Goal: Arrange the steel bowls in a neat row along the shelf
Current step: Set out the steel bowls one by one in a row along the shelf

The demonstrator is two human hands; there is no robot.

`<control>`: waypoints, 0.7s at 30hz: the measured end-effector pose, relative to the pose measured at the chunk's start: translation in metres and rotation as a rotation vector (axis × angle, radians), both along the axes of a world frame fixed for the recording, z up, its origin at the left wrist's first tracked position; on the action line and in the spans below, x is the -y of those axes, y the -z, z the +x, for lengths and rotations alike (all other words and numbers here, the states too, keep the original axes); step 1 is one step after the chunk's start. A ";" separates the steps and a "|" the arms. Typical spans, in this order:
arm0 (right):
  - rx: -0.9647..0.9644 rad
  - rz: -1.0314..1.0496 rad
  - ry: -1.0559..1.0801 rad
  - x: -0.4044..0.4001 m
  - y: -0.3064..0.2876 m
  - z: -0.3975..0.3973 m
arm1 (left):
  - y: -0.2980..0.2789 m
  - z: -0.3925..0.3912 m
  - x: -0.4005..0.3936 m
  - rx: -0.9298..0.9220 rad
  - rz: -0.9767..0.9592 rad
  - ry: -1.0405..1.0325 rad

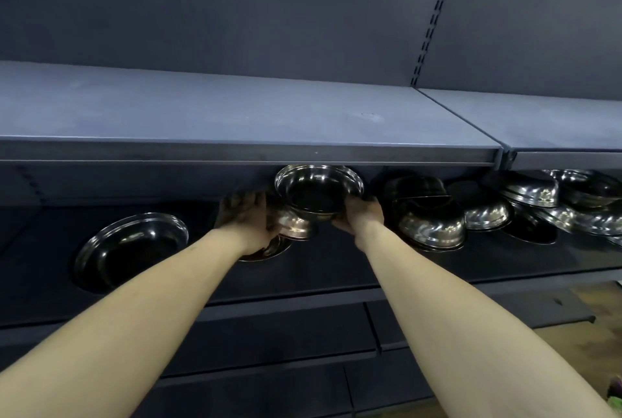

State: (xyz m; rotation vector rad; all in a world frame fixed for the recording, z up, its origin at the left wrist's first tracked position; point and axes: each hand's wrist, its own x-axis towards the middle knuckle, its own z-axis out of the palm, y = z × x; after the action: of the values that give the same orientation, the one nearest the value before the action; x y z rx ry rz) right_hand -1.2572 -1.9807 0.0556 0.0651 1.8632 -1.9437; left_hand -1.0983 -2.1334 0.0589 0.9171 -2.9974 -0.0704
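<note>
Gripping unmarked steel bowl (318, 190), right hand (361, 215)

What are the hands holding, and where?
The right hand grips the raised bowl under its right side. The left hand holds a tilted bowl by its left side.

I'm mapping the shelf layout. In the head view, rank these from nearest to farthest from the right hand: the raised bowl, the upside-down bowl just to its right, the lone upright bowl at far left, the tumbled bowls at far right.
1. Raised bowl: in the right hand's grip.
2. Upside-down bowl: just right of it.
3. Tumbled bowls: far right.
4. Lone upright bowl: far left, beyond the left hand.
</note>
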 end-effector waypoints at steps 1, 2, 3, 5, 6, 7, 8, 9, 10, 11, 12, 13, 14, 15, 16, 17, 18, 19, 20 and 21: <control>-0.015 -0.002 -0.014 0.007 -0.002 0.007 | -0.002 0.008 0.007 0.000 -0.008 -0.013; -0.030 -0.003 -0.029 0.015 -0.003 0.014 | -0.004 0.016 0.013 0.006 -0.018 -0.028; -0.045 0.016 -0.045 0.024 -0.002 0.021 | -0.006 0.024 0.020 0.018 -0.025 -0.047; -0.069 0.062 -0.098 0.042 0.001 0.033 | -0.008 0.041 0.033 0.047 -0.023 -0.088; -0.072 0.077 -0.124 0.050 0.002 0.040 | -0.009 0.050 0.040 0.058 -0.025 -0.101; -0.068 0.081 -0.140 0.058 0.001 0.048 | -0.009 0.059 0.047 0.061 -0.033 -0.113; -0.048 0.062 -0.160 0.065 -0.001 0.058 | -0.010 0.068 0.053 0.061 -0.042 -0.126; -0.018 0.040 -0.185 0.072 -0.004 0.067 | -0.011 0.078 0.059 0.061 -0.048 -0.143; 0.014 0.020 -0.217 0.079 -0.005 0.075 | -0.012 0.089 0.066 0.062 -0.046 -0.163; 0.035 0.021 -0.240 0.087 -0.006 0.084 | -0.014 0.099 0.071 0.061 -0.039 -0.187; 0.049 0.019 -0.257 0.094 -0.007 0.092 | -0.015 0.111 0.077 0.060 -0.032 -0.215; 0.054 0.017 -0.266 0.103 -0.008 0.101 | -0.017 0.122 0.083 0.061 -0.029 -0.244; 0.056 0.014 -0.276 0.111 -0.007 0.108 | -0.018 0.133 0.089 0.060 -0.035 -0.273; 0.052 0.023 -0.282 0.120 -0.005 0.114 | -0.019 0.144 0.095 0.060 -0.043 -0.303; 0.050 0.023 -0.290 0.128 -0.003 0.121 | -0.019 0.156 0.101 0.063 -0.047 -0.331; 0.049 0.030 -0.299 0.135 -0.002 0.128 | -0.019 0.167 0.108 0.071 -0.042 -0.357; 0.047 0.036 -0.309 0.142 -0.001 0.134 | -0.019 0.178 0.114 0.082 -0.032 -0.379; 0.044 0.043 -0.324 0.148 0.000 0.141 | -0.019 0.190 0.120 0.095 -0.024 -0.396; 0.041 0.047 -0.332 0.155 0.003 0.147 | -0.019 0.201 0.125 0.106 -0.020 -0.411; 0.044 0.053 -0.337 0.161 0.005 0.152 | -0.018 0.211 0.130 0.110 -0.017 -0.425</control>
State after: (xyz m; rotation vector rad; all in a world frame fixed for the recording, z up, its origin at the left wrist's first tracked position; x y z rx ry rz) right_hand -1.1048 -2.1412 0.0505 -0.1778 1.7658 -1.6514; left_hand -0.8875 -2.2634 0.0769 1.5755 -2.8146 0.0093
